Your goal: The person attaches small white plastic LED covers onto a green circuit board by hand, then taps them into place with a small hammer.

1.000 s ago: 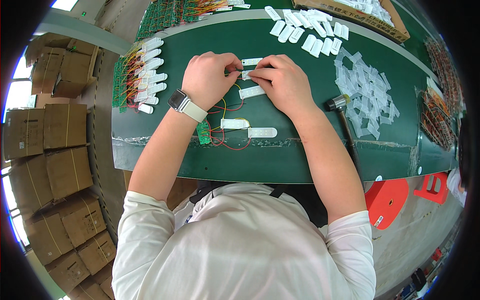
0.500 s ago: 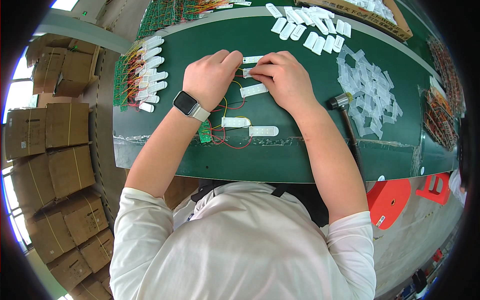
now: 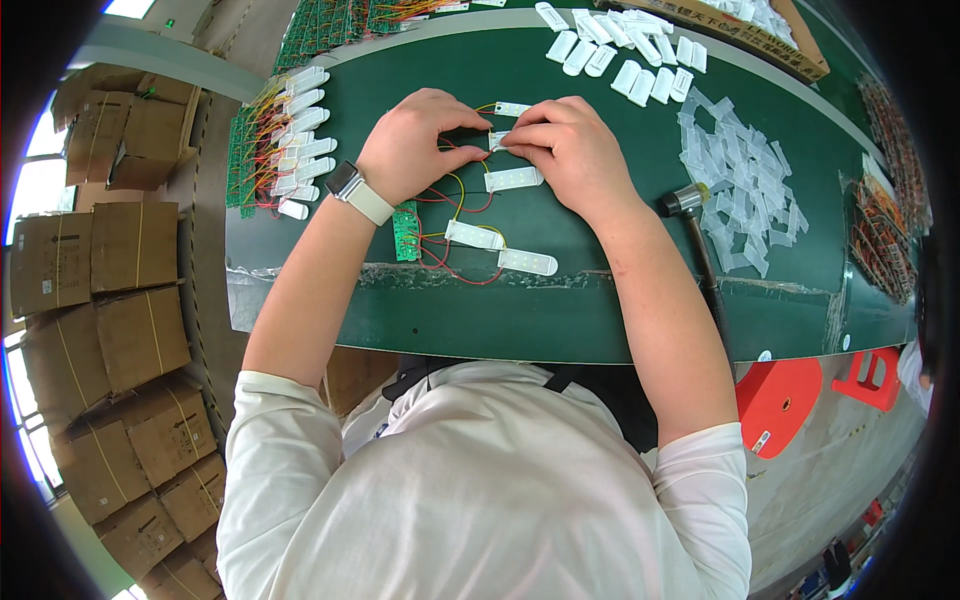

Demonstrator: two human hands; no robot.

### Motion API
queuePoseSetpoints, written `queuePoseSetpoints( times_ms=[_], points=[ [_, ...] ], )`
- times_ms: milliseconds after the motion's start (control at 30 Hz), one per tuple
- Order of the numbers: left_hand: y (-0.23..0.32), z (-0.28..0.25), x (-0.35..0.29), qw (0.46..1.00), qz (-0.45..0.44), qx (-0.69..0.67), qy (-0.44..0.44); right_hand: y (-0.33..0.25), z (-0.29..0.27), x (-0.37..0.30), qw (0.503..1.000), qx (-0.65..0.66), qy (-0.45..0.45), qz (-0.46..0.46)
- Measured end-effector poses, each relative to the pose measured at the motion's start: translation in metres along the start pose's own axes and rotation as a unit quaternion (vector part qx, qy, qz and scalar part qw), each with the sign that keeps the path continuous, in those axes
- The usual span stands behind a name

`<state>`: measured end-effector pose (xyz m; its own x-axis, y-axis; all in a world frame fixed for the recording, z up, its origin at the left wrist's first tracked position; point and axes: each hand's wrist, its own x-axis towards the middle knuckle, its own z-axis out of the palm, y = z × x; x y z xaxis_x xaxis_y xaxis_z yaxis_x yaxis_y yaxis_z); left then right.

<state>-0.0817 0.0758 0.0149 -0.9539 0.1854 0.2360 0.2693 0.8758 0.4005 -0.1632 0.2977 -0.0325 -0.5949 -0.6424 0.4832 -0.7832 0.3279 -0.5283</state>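
My right hand (image 3: 572,155) pinches one end of a small white LED strip (image 3: 499,141) over the middle of the table. To its left, my left hand (image 3: 422,140) has thumb and forefinger apart, close to the strip's other end, with no object seen between them. Above lies another white strip (image 3: 514,108). Below the hands rests a longer white LED strip (image 3: 513,179). Nearer to me are two more, a tilted white strip (image 3: 474,235) and a round-ended white strip (image 3: 528,262). Red and yellow wires run among them to a green circuit board (image 3: 406,232) under my left wrist.
Finished-looking wired strips (image 3: 306,143) with green boards line the left edge. White covers (image 3: 600,60) lie at the back, by a carton (image 3: 745,35). Clear plastic pieces (image 3: 740,180) and a black-handled tool (image 3: 690,205) are at right. A red stool (image 3: 780,405) stands beyond the edge.
My left hand has drawn slightly left and its thumb and forefinger have parted. The green board shows more fully, and the nearer strips have shifted and tilted. The right hand keeps its pinch.
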Motion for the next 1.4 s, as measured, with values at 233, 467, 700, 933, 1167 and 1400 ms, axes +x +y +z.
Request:
queuePoseSetpoints(
  times_ms=[233, 467, 700, 933, 1167, 1400],
  points=[
    [-0.001, 0.008, -0.004, 1.0, 0.014, -0.003, 0.019, 0.0, 0.001, -0.001, 1.0, 0.004, -0.004, 0.006],
    [0.005, 0.021, -0.009, 0.997, -0.014, 0.035, 0.067, -0.001, 0.001, -0.001, 1.0, 0.006, 0.002, 0.011],
    [0.011, 0.024, -0.012, 0.995, -0.058, 0.052, 0.061, 0.0, 0.003, -0.001, 1.0, 0.007, -0.005, 0.017],
    [0.011, 0.021, -0.01, 0.997, -0.059, 0.045, 0.037, 0.0, 0.002, -0.001, 1.0, 0.006, -0.005, 0.015],
    [0.002, 0.018, -0.011, 0.998, -0.054, -0.026, 0.015, 0.001, 0.001, 0.0, 0.999, 0.032, -0.002, 0.013],
    [0.006, 0.02, -0.009, 0.998, -0.041, 0.017, 0.036, 0.001, -0.001, -0.001, 0.999, 0.038, -0.01, 0.018]
  ],
)
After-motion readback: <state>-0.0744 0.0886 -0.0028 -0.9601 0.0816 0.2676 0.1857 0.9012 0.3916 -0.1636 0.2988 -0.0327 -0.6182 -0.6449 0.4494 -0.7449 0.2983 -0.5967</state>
